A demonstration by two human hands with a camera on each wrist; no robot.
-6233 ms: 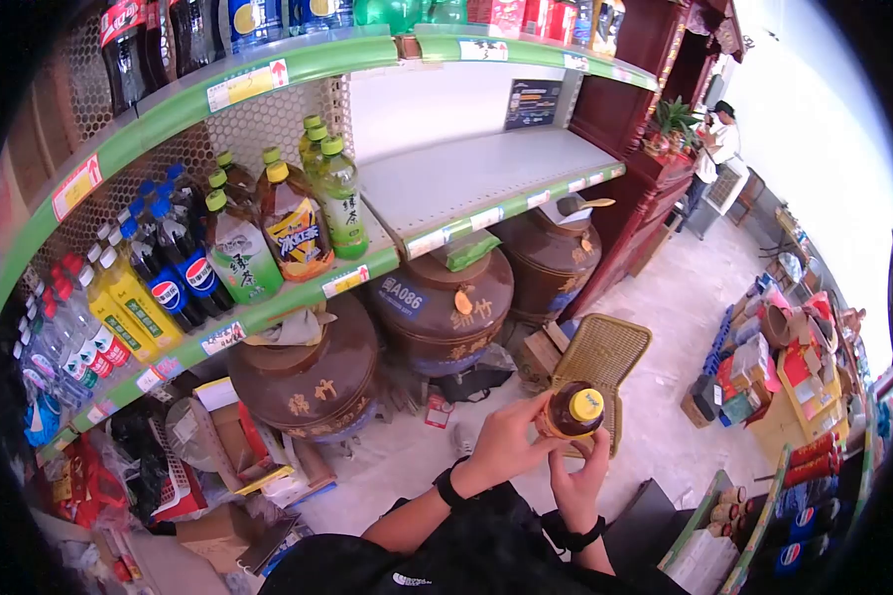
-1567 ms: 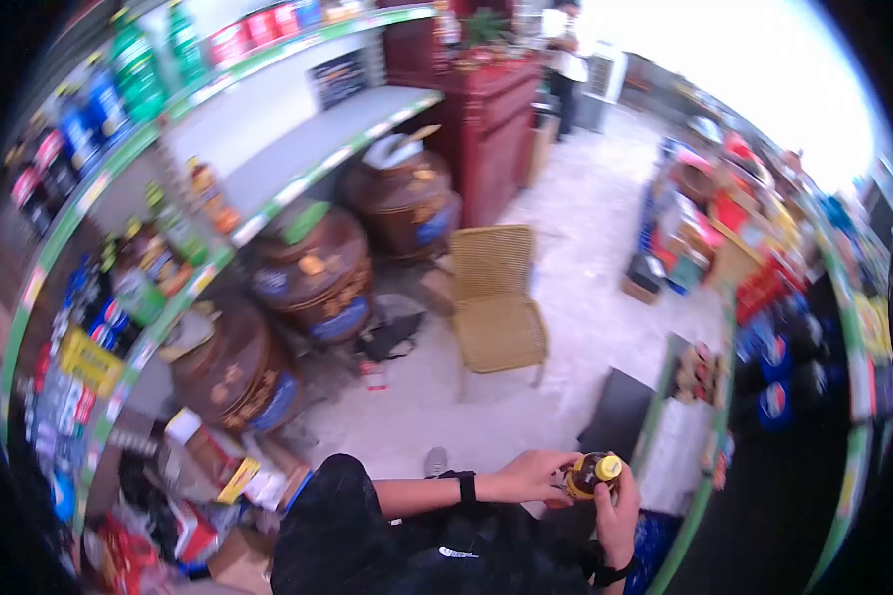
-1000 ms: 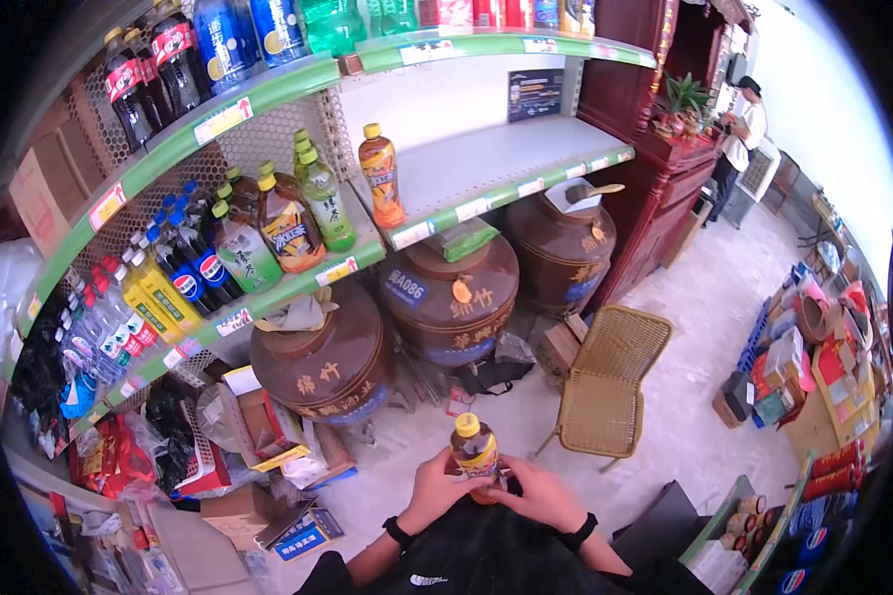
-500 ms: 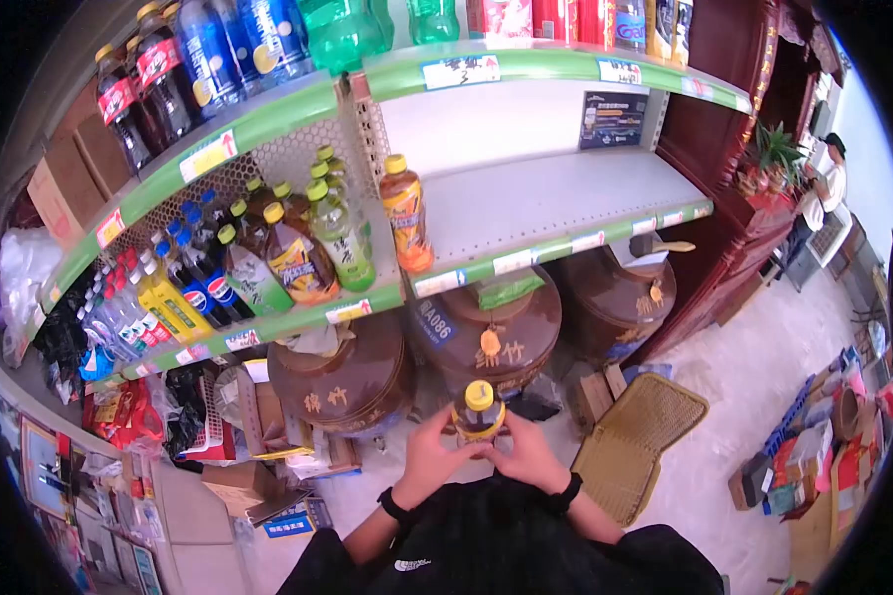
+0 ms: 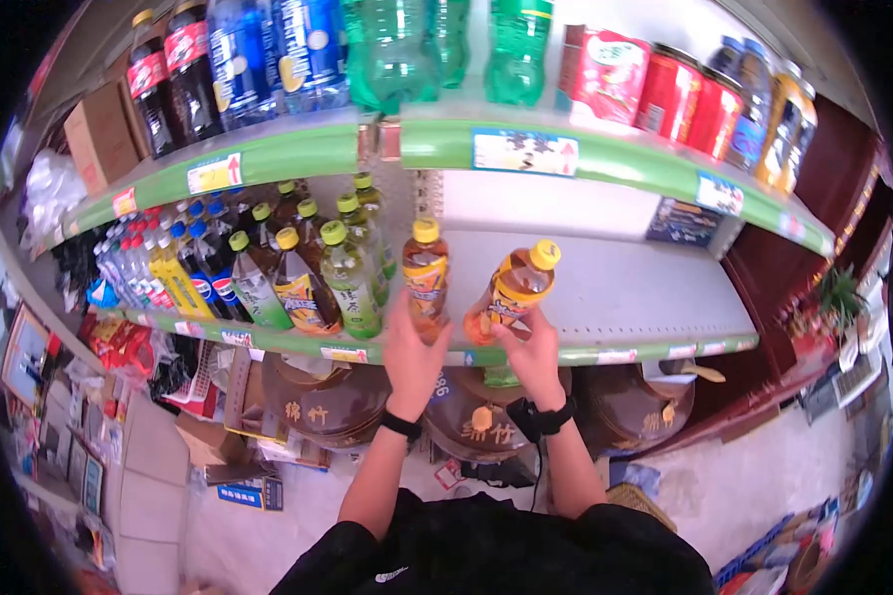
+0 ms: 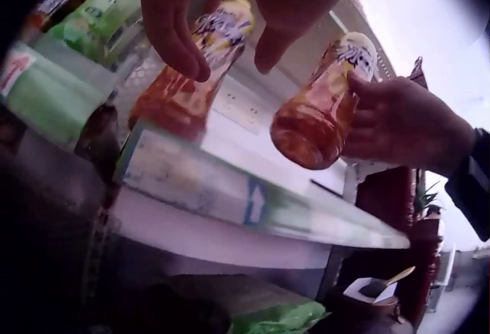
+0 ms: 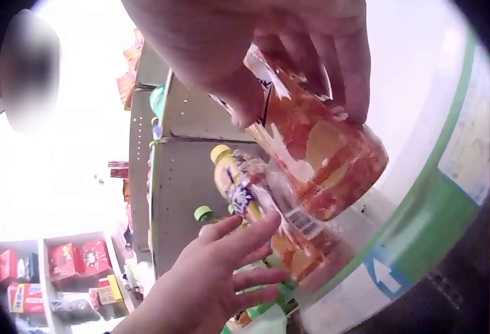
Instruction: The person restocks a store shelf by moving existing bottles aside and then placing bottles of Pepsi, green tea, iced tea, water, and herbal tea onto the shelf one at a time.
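Right hand (image 5: 536,355) is gripping the tilted bottle (image 5: 511,293) with fingers wrapped round its lower body, base hanging just over the shelf (image 5: 645,290) edge, cap leaning up-right, while the left hand (image 5: 412,352) is touching the standing bottle (image 5: 425,278) just left of it with straight fingers.

Green-edged shelves (image 5: 605,164) span the far wall; brown jars (image 5: 318,412) beneath, dark wooden cabinet (image 5: 843,228) right, pale floor (image 5: 744,496).

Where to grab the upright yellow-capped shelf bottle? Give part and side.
Grip the standing bottle at mid-body, from the front: it stands upright near the shelf edge, green-capped bottles crowd its left, the right hand holds a tilted bottle beside its right.
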